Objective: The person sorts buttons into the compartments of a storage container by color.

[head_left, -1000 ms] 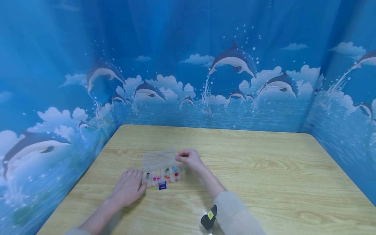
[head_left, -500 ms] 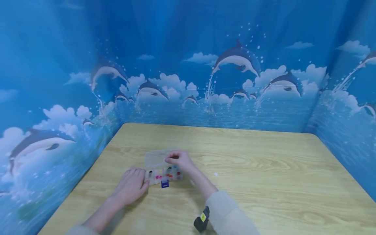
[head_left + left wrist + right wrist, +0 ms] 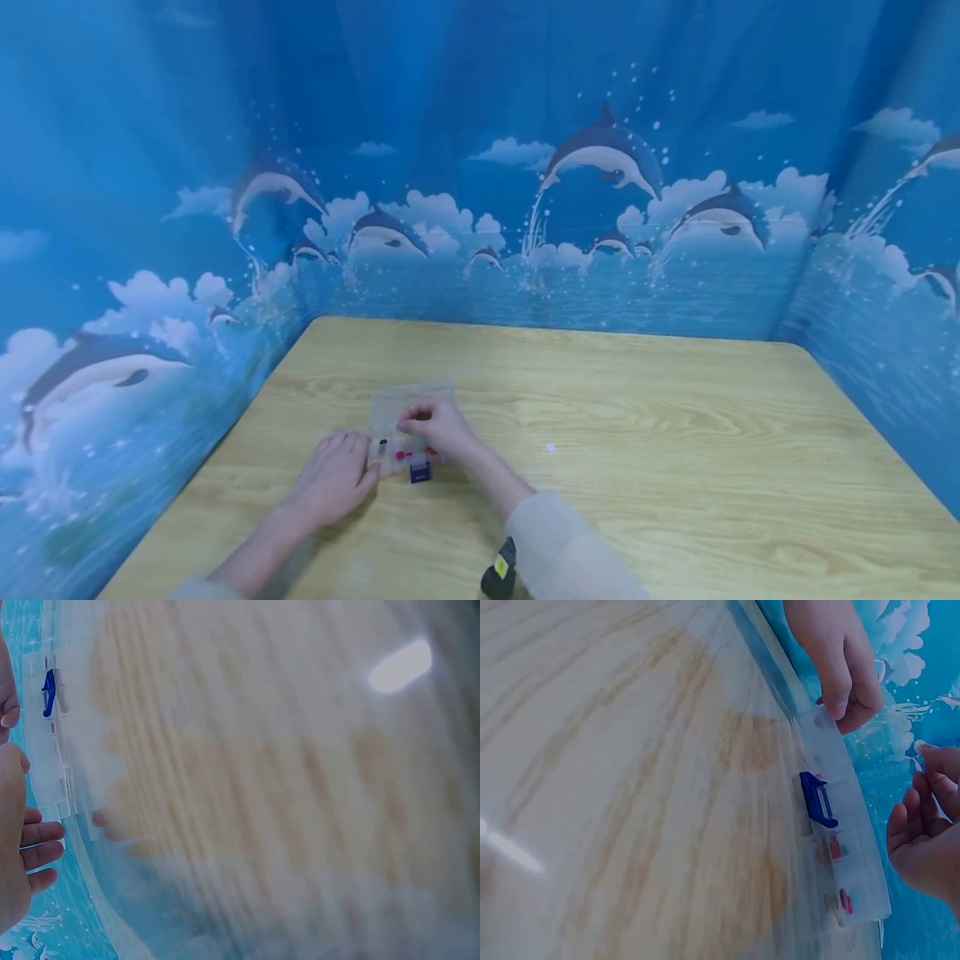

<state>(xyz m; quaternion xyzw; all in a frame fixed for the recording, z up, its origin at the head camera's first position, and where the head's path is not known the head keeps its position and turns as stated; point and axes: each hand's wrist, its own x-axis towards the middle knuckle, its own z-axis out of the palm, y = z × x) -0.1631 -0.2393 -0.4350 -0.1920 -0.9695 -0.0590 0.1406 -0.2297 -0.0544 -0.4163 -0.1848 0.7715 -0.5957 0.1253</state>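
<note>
A clear plastic compartment box [image 3: 390, 465] stands on the left part of the table, its clear lid [image 3: 390, 407] folded back behind it. Small black, pink and orange pieces show in its compartments, and a blue latch [image 3: 819, 799] hangs at its front. My left hand [image 3: 335, 477] rests against the box's left end, fingers extended and thumb at the front corner. Over the box is my right hand [image 3: 441, 425], thumb and forefinger pinching a small round white piece [image 3: 920, 746]. That hand hides the right-hand compartments in the head view.
A small white round piece [image 3: 551, 447] lies on the wood-patterned table [image 3: 675, 450] to the right of my right forearm. A blue dolphin-print curtain [image 3: 480, 167] hangs along the table's back and sides. A black wrist device [image 3: 498, 571] is at my right sleeve.
My right hand has moved left and slightly nearer, from beside the lid to over the compartments. The white piece on the table has come into sight. My left hand keeps its place.
</note>
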